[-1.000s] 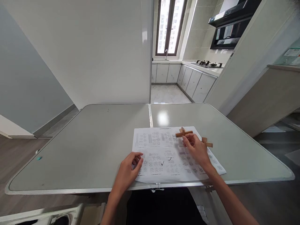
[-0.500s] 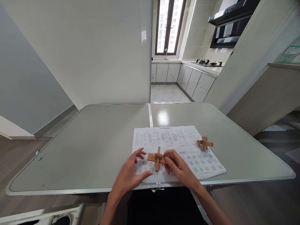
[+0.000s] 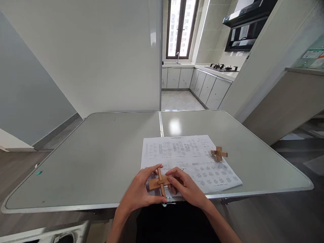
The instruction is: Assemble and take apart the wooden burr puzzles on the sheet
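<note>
1. Both hands hold one wooden cross puzzle [image 3: 160, 182] just above the near edge of the table [image 3: 101, 152], over the lower part of the printed sheet [image 3: 182, 152].
2. The left hand [image 3: 138, 190] is half closed around the left side of the puzzle; its fingers [image 3: 148, 170] curl over the top and the thumb lies underneath, near the lower tip.
3. The right hand [image 3: 188, 187] is also half closed; its fingertips [image 3: 170, 179] pinch the right arm of the puzzle.
4. The puzzle looks fully assembled: the bars cross at the middle, and no piece is seen sticking out loose.
5. I judge that the step in hand is the first search for a piece that can move, with one hand as support and the other as the working hand.
6. The next move probably calls for a steady hold from the left hand and a small push or pull along one bar from the right fingertips, not force.
7. A second cross puzzle [image 3: 219, 153] lies untouched on the right edge of the sheet, well apart from both hands.
</note>
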### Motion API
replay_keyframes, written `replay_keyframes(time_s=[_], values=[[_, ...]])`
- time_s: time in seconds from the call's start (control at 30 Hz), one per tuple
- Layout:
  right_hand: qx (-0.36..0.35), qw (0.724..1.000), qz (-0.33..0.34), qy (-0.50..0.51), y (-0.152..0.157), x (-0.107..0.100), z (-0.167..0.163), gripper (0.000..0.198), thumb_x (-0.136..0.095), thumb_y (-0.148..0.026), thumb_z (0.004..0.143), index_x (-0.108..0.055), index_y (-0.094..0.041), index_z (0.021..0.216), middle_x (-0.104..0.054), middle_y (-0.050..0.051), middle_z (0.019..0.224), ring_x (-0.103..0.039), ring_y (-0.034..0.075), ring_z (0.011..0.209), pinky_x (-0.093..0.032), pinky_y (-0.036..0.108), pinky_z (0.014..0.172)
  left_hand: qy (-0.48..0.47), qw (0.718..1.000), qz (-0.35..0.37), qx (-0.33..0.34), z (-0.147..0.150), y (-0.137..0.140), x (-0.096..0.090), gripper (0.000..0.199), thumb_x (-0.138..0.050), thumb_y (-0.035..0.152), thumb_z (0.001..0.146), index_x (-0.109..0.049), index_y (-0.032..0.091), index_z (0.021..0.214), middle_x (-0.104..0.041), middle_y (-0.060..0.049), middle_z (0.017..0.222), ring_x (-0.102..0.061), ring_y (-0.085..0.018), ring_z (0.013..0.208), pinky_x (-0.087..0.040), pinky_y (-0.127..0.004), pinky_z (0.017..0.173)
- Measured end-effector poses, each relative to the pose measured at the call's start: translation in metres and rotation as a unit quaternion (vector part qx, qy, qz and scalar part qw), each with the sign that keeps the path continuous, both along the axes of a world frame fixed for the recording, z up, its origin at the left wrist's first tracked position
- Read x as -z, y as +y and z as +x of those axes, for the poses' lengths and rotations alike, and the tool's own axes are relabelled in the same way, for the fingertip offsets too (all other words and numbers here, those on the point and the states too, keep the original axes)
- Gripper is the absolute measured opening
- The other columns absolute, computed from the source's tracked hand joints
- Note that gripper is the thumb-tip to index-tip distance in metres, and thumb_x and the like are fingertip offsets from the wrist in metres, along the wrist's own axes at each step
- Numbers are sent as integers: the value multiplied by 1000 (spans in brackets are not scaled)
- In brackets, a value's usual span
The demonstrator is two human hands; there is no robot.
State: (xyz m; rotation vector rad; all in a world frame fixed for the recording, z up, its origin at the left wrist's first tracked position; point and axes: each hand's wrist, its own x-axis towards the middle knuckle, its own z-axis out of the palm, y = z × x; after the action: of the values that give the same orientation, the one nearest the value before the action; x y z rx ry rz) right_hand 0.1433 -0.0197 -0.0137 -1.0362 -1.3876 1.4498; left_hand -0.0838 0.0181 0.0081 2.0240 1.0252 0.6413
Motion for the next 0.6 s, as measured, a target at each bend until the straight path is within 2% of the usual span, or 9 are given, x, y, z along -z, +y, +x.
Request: replay_keyframes(time_s=[0.17,0.37,0.5,0.6], values=[[-2,1000,-12,6,2,5,-2,39,-56,-62,100,-58,-23,108,-57,-6,68,-49,12,55,-43,27,56,5,1000,12,-1,2,0,-3,82,-91,49,68,-59,34,142,-67,-9,135,-65,-33,119,-52,-48,105],[13,1000,-23,10,6,8,-4,40,-58,-63,99,-59,-23,107,-55,-7,64,-46,11,50,-39,25,51,16,1000,13,-1,4,2,-5,75,-89,50,71,-60,31,138,-68,-10,130,-65,-32,116,-53,-46,102],[20,999,-25,14,7,6,-6,42,-58,-64,98,-59,-23,106,-54,-8,63,-46,11,50,-40,25,51,17,1000,13,0,3,3,-4,73,-86,52,74,-59,30,139,-67,-10,131,-64,-33,118,-53,-46,103],[24,999,-27,23,5,7,-7,42,-58,-64,98,-58,-23,106,-55,-7,65,-47,11,51,-42,25,52,17,1000,11,5,2,3,-3,80,-88,53,72,-56,31,143,-66,-11,135,-63,-33,121,-53,-47,104]])
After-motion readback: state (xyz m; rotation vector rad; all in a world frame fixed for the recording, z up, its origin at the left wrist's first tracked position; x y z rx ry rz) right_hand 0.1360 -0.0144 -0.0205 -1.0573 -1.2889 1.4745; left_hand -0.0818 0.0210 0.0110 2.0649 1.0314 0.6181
